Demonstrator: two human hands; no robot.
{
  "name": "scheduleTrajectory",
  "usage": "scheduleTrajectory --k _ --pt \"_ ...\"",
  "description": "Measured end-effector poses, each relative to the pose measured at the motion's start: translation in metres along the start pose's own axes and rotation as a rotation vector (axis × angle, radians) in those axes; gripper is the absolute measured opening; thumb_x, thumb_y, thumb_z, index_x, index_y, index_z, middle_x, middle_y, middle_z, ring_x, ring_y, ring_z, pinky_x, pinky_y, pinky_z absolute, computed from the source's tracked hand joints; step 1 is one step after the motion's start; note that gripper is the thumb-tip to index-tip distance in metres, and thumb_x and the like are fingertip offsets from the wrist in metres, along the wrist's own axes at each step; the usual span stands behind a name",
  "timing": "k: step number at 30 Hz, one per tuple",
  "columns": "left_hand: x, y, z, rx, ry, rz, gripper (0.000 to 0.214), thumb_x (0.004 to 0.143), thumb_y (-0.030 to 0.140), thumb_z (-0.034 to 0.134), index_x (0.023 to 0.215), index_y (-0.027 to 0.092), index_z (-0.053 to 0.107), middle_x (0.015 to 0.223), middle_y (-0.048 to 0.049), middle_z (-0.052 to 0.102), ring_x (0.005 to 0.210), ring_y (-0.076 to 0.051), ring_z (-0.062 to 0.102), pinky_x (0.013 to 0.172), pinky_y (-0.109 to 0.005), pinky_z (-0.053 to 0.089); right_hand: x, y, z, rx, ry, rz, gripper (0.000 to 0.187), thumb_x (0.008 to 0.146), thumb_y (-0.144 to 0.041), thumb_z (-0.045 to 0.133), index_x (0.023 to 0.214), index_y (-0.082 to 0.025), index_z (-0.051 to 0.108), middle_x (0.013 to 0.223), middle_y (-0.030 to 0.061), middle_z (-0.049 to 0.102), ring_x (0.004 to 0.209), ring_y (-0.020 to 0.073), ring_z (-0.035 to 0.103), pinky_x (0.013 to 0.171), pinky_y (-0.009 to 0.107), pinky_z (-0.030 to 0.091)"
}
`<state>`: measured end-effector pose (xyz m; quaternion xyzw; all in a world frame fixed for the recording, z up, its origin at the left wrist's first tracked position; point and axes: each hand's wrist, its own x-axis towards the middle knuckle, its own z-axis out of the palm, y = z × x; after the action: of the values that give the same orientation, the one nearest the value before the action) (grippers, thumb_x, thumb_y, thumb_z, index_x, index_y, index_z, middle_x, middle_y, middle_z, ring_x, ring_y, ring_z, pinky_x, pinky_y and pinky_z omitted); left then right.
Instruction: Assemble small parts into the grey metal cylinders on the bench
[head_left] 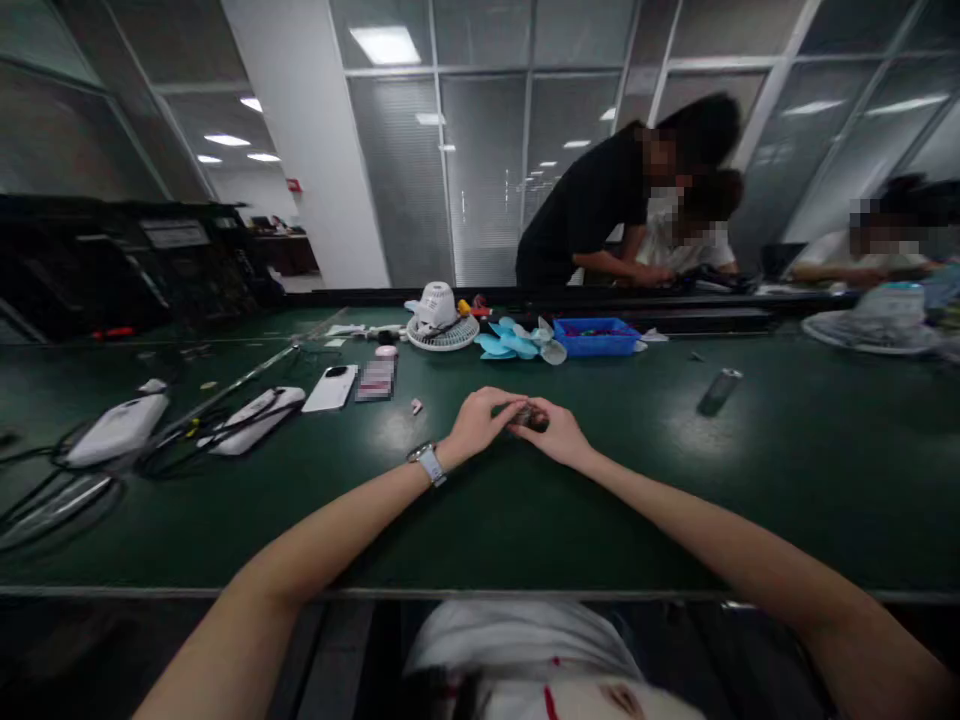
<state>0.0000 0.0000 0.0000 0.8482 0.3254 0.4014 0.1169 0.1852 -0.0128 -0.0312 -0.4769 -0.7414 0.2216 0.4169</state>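
Note:
Both of my hands meet over the middle of the green table, closed around one small object. My left hand (481, 422), with a watch (427, 463) at its wrist, pinches the object from the left. From the other side my right hand (559, 432) grips it between thumb and fingers. The small dark, brownish metallic-looking part (529, 416) shows only partly between the fingertips, and its kind is unclear. A small pale pink piece (417, 406) lies left of my hands. Off to the right a dark metal cylinder (720, 391) stands or leans on the table.
Beyond my hands are a white fan base with grille (437, 310), light blue fan blades (514, 340) and a blue tray (596, 338) of small parts. Leftward lie a white phone (331, 388), white devices (259, 418) and black cables. Several people (600, 200) work behind the table.

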Motion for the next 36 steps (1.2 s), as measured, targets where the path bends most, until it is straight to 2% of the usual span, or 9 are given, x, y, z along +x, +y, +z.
scheduleTrajectory --k 9,13,17,20,24,26,30,33,36 --pt "0.01 0.008 0.003 0.019 0.059 -0.032 0.009 0.088 0.024 0.065 0.094 0.023 0.072 0.094 -0.0015 0.077 0.092 -0.02 0.068 0.087 -0.036 0.05 -0.001 0.005 0.0 -0.008 -0.002 -0.055 0.041 0.077 -0.044 0.075 0.107 -0.019 0.062 0.083 0.0026 0.07 0.074 0.0185 0.066 0.069 0.031 0.052" --pt "0.015 0.011 0.003 -0.158 0.181 -0.109 0.011 0.085 0.016 0.065 0.091 0.021 0.058 0.084 -0.0009 0.076 0.083 -0.017 0.072 0.08 -0.03 0.052 -0.001 0.001 -0.001 -0.008 -0.012 -0.033 0.042 0.077 -0.044 0.075 0.11 -0.02 0.062 0.086 0.0026 0.072 0.075 0.0183 0.067 0.07 0.031 0.052" --pt "0.017 0.004 -0.005 -0.234 0.3 -0.157 0.018 0.085 0.019 0.066 0.091 0.022 0.049 0.085 -0.0024 0.076 0.087 -0.018 0.073 0.08 -0.03 0.053 -0.001 0.0 -0.002 0.003 -0.003 -0.03 0.042 0.077 -0.041 0.076 0.111 -0.021 0.063 0.09 0.003 0.073 0.076 0.0173 0.068 0.072 0.031 0.053" --pt "0.008 -0.012 -0.011 -0.186 0.237 -0.202 0.021 0.083 0.023 0.068 0.09 0.022 0.049 0.086 -0.0031 0.077 0.087 -0.02 0.074 0.08 -0.031 0.053 -0.003 -0.001 -0.002 0.023 -0.009 -0.028 0.042 0.077 -0.039 0.076 0.112 -0.021 0.064 0.094 0.004 0.073 0.08 0.0178 0.069 0.075 0.032 0.054" --pt "-0.01 -0.039 -0.009 -0.229 -0.026 -0.274 0.023 0.081 0.024 0.071 0.093 0.022 0.052 0.082 -0.0014 0.077 0.086 -0.021 0.074 0.082 -0.034 0.054 -0.003 0.0 0.002 0.064 -0.033 -0.025 0.042 0.077 -0.036 0.076 0.114 -0.022 0.063 0.102 0.0049 0.073 0.087 0.0183 0.069 0.081 0.034 0.055" --pt "-0.015 -0.05 -0.007 -0.298 -0.102 -0.327 0.028 0.08 0.026 0.073 0.101 0.021 0.055 0.083 -0.0017 0.077 0.087 -0.022 0.075 0.083 -0.035 0.055 0.0 0.006 -0.001 0.08 -0.016 -0.021 0.041 0.078 -0.035 0.075 0.114 -0.022 0.063 0.103 0.0051 0.073 0.089 0.0182 0.069 0.082 0.034 0.055" --pt "-0.016 -0.062 -0.004 -0.432 -0.115 -0.388 0.043 0.079 0.03 0.074 0.117 0.021 0.055 0.094 -0.0059 0.077 0.094 -0.022 0.073 0.087 -0.038 0.055 0.015 0.041 -0.037 0.002 0.153 0.048 0.042 0.078 -0.039 0.074 0.114 -0.02 0.064 0.103 0.0074 0.073 0.086 0.0196 0.069 0.08 0.035 0.055" --pt "-0.014 -0.067 -0.003 -0.535 -0.027 -0.46 0.041 0.081 0.033 0.072 0.117 0.019 0.056 0.099 -0.0082 0.076 0.093 -0.021 0.072 0.087 -0.037 0.055 0.022 0.079 -0.092 -0.236 0.396 0.166 0.045 0.078 -0.041 0.072 0.117 -0.019 0.064 0.102 0.0094 0.073 0.086 0.0226 0.069 0.081 0.037 0.054" --pt "-0.011 -0.071 -0.001 -0.596 0.129 -0.539 0.032 0.084 0.034 0.07 0.108 0.017 0.059 0.095 -0.0088 0.074 0.088 -0.019 0.072 0.085 -0.036 0.054 0.02 0.112 -0.145 -0.494 0.574 0.375 0.048 0.08 -0.043 0.069 0.121 -0.019 0.062 0.105 0.0122 0.072 0.092 0.0267 0.068 0.084 0.04 0.052"
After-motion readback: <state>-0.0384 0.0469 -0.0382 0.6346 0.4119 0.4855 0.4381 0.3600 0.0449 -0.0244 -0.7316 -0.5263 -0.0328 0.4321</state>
